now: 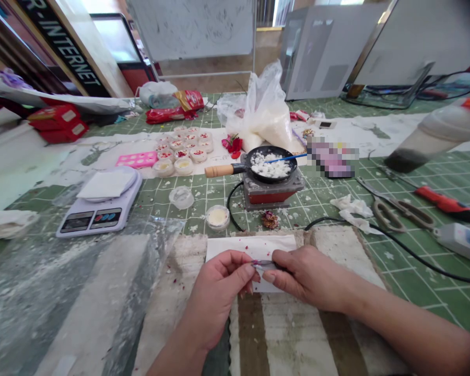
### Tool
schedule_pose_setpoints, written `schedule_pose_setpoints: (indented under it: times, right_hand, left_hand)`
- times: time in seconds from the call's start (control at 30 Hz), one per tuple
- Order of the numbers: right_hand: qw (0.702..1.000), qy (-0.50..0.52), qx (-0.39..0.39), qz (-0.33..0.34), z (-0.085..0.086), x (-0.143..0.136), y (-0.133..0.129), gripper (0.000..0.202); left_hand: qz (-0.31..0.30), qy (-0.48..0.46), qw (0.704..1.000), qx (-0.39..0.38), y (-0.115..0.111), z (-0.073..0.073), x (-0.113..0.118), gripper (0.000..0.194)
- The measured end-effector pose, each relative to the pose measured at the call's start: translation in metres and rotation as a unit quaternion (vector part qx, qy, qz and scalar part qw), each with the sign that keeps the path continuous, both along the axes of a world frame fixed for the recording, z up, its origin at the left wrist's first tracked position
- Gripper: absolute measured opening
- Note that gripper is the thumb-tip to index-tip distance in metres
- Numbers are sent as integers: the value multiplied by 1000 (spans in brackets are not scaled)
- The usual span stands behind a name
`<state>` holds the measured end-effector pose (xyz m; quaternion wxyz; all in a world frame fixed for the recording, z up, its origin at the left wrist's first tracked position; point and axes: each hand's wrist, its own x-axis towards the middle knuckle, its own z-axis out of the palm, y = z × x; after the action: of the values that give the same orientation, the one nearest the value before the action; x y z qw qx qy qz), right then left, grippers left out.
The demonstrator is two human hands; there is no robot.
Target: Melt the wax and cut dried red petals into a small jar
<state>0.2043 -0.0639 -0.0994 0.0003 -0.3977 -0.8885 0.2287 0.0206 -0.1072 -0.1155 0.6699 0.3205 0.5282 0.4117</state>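
Observation:
My left hand is pinched on a small reddish petal above a white sheet of paper. In my right hand is a slim metal tool with a dark handle, its tip meeting the petal; my fingers hide whether it is scissors or a blade. Tiny red petal bits are scattered over the paper. Just beyond the paper sit a dried flower and an open clear cup with pale yellow contents.
A small pan of white flakes, with a blue stick, rests on a hot plate. Left are a scale, filled cups and a pink mold. Right lie scissors, a screwdriver and a black cable.

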Motion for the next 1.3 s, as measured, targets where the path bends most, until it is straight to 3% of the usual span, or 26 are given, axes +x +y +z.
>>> schedule_pose_setpoints:
  times: [0.7, 1.3]
  right_hand:
    - [997, -40, 68, -11, -3, -1, -2, 37]
    - [997, -7, 74, -3, -6, -7, -5, 40]
  left_hand:
    - [-14, 72, 996, 51, 1, -3, 1, 12]
    - [-31, 40, 998, 36, 0, -3, 4, 11]
